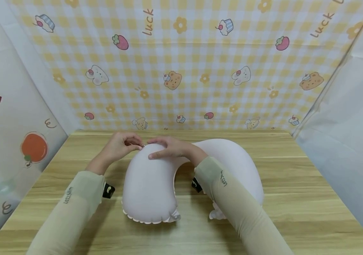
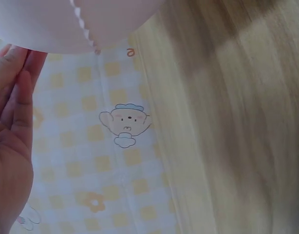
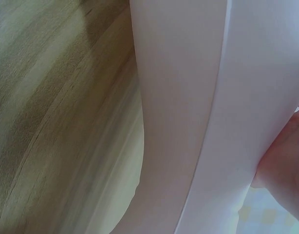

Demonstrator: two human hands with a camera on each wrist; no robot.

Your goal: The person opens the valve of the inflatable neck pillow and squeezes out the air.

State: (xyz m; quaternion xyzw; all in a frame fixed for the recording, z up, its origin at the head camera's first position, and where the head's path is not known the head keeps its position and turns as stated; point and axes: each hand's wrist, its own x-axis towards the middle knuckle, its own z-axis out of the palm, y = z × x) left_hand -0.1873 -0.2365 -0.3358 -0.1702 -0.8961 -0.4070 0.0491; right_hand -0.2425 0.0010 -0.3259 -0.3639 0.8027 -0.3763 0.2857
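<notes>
A pale pink inflated U-shaped neck pillow (image 1: 151,187) lies on the wooden table, its two rounded ends toward me. At the far edge of its left lobe, my left hand (image 1: 119,146) pinches a small bit of the rim between thumb and fingertips; the exact part is too small to tell. My right hand (image 1: 171,147) holds the same lobe near its top, thumb on the upper surface and fingers along the far edge. In the left wrist view, the fingertips of the left hand (image 2: 13,107) go out of sight behind the pillow (image 2: 115,19).
The wooden table (image 1: 296,212) ends at a yellow checked cloth (image 1: 194,60) hanging behind it. White sheets hang at the left (image 1: 15,117) and right (image 1: 353,113). A black clip-like piece (image 1: 108,190) shows at the left wrist, another (image 1: 196,185) at the right.
</notes>
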